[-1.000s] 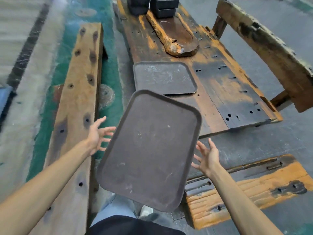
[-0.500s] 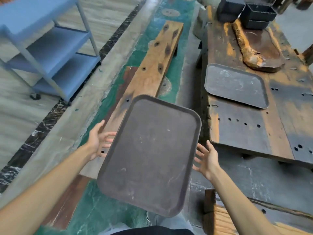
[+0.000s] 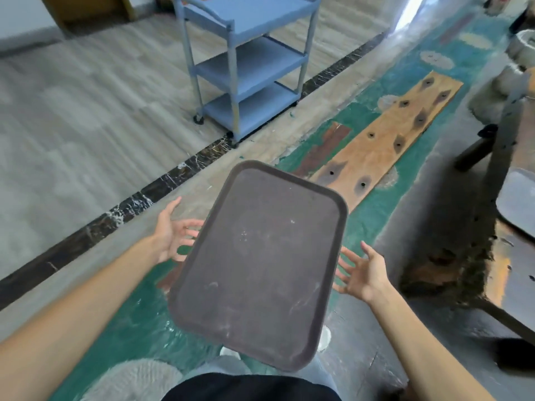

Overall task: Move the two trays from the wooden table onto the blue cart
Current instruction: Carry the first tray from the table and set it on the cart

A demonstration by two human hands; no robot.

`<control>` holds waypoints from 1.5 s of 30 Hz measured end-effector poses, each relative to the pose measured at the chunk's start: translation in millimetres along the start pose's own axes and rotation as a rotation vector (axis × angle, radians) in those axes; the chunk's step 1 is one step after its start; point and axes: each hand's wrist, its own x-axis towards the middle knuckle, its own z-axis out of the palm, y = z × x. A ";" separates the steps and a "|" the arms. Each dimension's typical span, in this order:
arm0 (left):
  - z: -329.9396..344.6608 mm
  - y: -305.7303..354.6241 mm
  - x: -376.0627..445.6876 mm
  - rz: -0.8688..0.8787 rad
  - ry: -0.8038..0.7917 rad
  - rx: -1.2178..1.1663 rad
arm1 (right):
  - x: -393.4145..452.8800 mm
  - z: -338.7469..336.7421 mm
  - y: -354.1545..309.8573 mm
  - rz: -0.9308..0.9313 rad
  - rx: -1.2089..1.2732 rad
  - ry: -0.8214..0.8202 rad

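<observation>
A dark brown rectangular tray [image 3: 257, 264] is held in front of me above the floor, its long side pointing away. My left hand [image 3: 173, 235] supports its left edge and my right hand [image 3: 362, 273] its right edge, palms up with the fingers reaching beneath. The blue cart [image 3: 249, 62] with three shelves stands ahead on the light floor, all visible shelves bare. A second grey tray [image 3: 518, 195] lies on the wooden table [image 3: 512, 261] at the right edge of view, partly cut off.
A long wooden bench [image 3: 385, 140] with dark holes lies between me and the table, over green painted floor. A black marble strip [image 3: 179, 175] crosses the floor diagonally before the cart. Stone pots [image 3: 521, 44] stand at far right.
My view has swung left, away from the table. The blue cart has come into the centre top of view, and the table with the second tray has slid to the right edge. Both hands still carry the tray.
</observation>
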 end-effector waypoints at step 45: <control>-232.4 382.3 245.3 -0.101 -0.146 -0.018 | 222.7 417.7 -233.6 0.009 -0.112 0.054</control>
